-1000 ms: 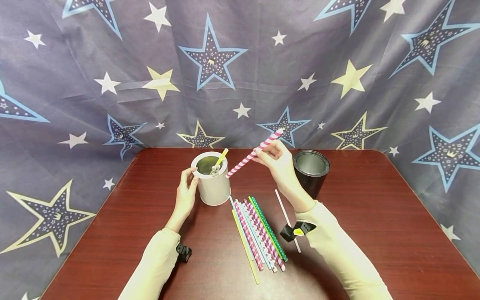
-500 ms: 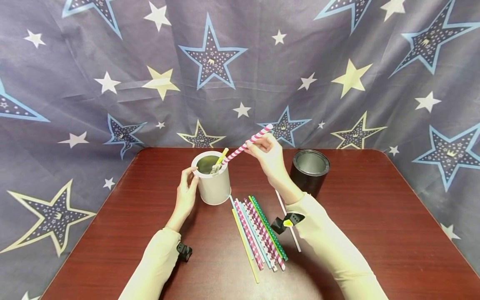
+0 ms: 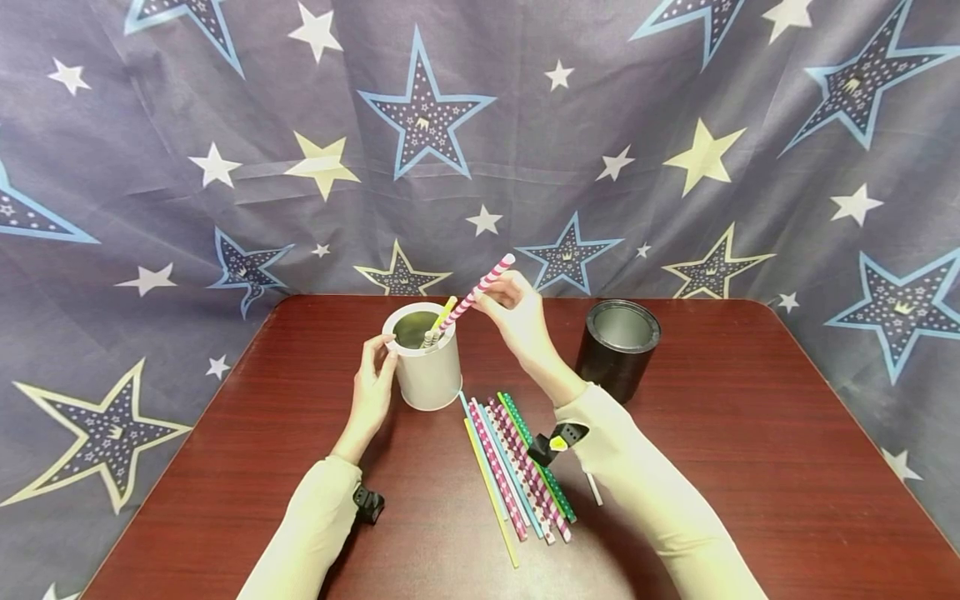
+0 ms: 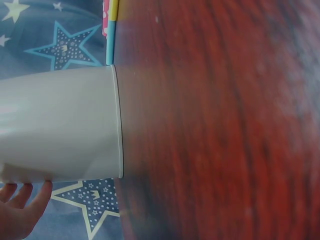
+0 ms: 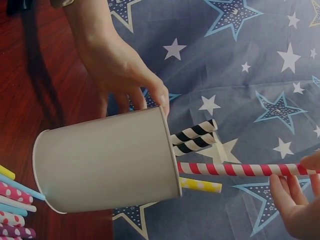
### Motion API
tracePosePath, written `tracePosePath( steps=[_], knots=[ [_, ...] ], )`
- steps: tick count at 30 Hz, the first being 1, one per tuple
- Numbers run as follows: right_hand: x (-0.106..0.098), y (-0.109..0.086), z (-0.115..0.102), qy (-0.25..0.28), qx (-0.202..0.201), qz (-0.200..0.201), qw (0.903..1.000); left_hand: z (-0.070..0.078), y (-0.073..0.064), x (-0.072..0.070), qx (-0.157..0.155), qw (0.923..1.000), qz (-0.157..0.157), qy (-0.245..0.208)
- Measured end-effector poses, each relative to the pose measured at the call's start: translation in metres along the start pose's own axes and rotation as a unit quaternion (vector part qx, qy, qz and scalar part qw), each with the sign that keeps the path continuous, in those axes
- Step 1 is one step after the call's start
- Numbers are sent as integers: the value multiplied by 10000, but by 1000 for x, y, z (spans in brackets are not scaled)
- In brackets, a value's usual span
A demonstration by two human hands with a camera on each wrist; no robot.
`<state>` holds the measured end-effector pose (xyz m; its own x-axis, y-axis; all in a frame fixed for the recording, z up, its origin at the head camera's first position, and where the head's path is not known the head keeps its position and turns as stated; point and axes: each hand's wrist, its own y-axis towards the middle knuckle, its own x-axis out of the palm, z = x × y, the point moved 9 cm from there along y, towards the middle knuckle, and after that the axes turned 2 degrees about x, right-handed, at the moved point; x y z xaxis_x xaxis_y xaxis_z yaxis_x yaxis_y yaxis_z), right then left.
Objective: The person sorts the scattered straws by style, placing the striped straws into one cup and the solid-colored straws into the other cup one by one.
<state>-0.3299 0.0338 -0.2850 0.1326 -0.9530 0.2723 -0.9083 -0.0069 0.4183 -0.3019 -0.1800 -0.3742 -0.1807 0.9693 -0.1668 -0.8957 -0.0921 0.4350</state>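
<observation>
A white can point(image 3: 429, 375) stands upright on the table, with a yellow dotted paper straw point(image 5: 201, 185) and two black-and-white striped paper straws point(image 5: 194, 137) poking out of its mouth. My left hand point(image 3: 371, 390) holds the can at its left side near the rim; in the left wrist view its fingertips point(image 4: 42, 192) touch the wall. Above and right of the can, my right hand point(image 3: 519, 315) pinches a red-and-white striped paper straw point(image 3: 472, 297) by its upper part. This straw slants, its lower end inside the can's mouth and hidden there.
Several paper straws in mixed colours point(image 3: 517, 467) lie in a row in front of the can. A black can point(image 3: 618, 350) stands to the right. One white straw point(image 3: 594, 490) lies partly under the right forearm. A star-patterned cloth point(image 3: 480, 167) hangs behind the table.
My right hand has moved left with the red-and-white straw, whose lower end has gone from beside the can into its mouth. The left hand and white can have stayed put.
</observation>
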Motion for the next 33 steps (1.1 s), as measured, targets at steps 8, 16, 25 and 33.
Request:
tracePosePath(
  steps=[8,16,25,33],
  knots=[
    [10,-1,3,-358,89,-227,9991,0,0,1,23,10000,-30,-25],
    [13,-4,13,-573,204,-483,9970,0,0,1,21,10000,-12,-69],
    [-4,-13,23,-968,455,-713,9917,1,0,0,-31,10000,11,-87],
    [-17,-21,38,-1384,759,-1057,9818,2,0,0,-68,10000,6,-35]
  ],
)
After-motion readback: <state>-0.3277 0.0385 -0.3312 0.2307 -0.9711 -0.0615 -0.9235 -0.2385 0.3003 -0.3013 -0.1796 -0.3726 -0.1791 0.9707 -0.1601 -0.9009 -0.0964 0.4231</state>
